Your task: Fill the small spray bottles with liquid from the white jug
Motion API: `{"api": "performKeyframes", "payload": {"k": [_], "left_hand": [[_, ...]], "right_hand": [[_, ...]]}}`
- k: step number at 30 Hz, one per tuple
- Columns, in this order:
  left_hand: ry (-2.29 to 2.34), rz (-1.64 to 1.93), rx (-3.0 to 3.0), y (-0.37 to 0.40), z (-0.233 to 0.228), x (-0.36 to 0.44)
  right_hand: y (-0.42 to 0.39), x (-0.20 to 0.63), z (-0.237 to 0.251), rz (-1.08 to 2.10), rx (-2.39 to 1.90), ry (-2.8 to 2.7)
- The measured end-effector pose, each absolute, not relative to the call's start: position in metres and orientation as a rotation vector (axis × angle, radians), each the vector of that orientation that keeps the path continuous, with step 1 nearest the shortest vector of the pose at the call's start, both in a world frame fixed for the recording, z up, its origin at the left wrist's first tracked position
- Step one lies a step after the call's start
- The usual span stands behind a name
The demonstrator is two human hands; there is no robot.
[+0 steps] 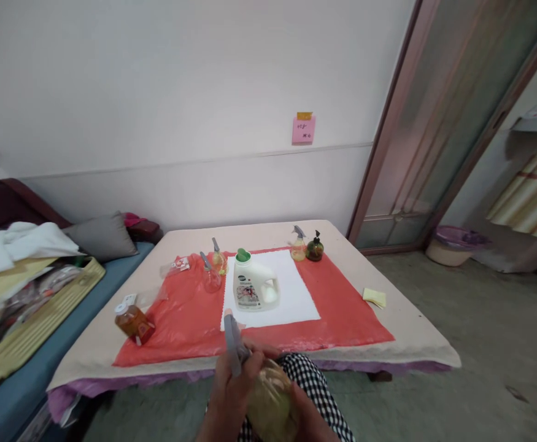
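At the bottom centre of the frame, the left hand (231, 393) is wrapped around the neck of a yellowish spray bottle (268, 399). Its grey trigger head (232, 344) points up toward the table (415, 344), and the right hand (307, 411) cups the bottle's lower side.

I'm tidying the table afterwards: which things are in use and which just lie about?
In use: spray bottle, held by left hand and right hand.
Lying about: white jug, amber bottle, yellow pad, three small sprayers.
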State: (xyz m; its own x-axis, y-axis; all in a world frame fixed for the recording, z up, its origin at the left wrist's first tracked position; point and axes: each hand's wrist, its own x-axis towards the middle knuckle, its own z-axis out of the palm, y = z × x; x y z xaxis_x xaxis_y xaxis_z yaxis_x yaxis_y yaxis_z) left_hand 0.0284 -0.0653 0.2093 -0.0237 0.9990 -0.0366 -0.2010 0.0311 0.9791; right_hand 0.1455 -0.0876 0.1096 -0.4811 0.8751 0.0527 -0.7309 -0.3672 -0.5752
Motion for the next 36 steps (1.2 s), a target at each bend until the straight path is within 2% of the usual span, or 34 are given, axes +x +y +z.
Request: {"api": "performKeyframes", "payload": {"k": [7,12,13,15,19,22,23,28,36], "left_hand": [[1.175,1.469,0.896,-0.066,0.223,0.026],[1.210,1.482,0.819,-0.068,0.234,0.027],[1.220,1.489,0.818,-0.068,0.236,0.026],[1.244,1.496,0.844,-0.067,0.242,0.024],[1.211,1.404,0.989,-0.063,0.247,0.018],[1.160,1.402,1.047,-0.061,0.243,0.016],[1.147,1.422,1.036,-0.061,0.241,0.016],[1.171,1.491,0.989,-0.057,0.243,0.016],[1.199,1.521,0.913,-0.047,0.237,0.014]], "right_hand": [[-0.089,0.134,0.111,1.372,-0.418,-0.982],[-0.088,0.130,0.090,0.648,-0.753,-1.156],[-0.087,0.132,0.091,0.613,-0.761,-1.169],[-0.083,0.137,0.100,0.921,-0.734,-1.126],[-0.080,0.148,0.124,1.872,-0.655,-0.859],[-0.084,0.151,0.134,2.224,-0.489,-0.676],[-0.085,0.151,0.136,2.205,-0.437,-0.637],[-0.090,0.144,0.151,1.729,-0.446,-0.649],[-0.085,0.144,0.159,1.793,-0.404,-0.594]]}}
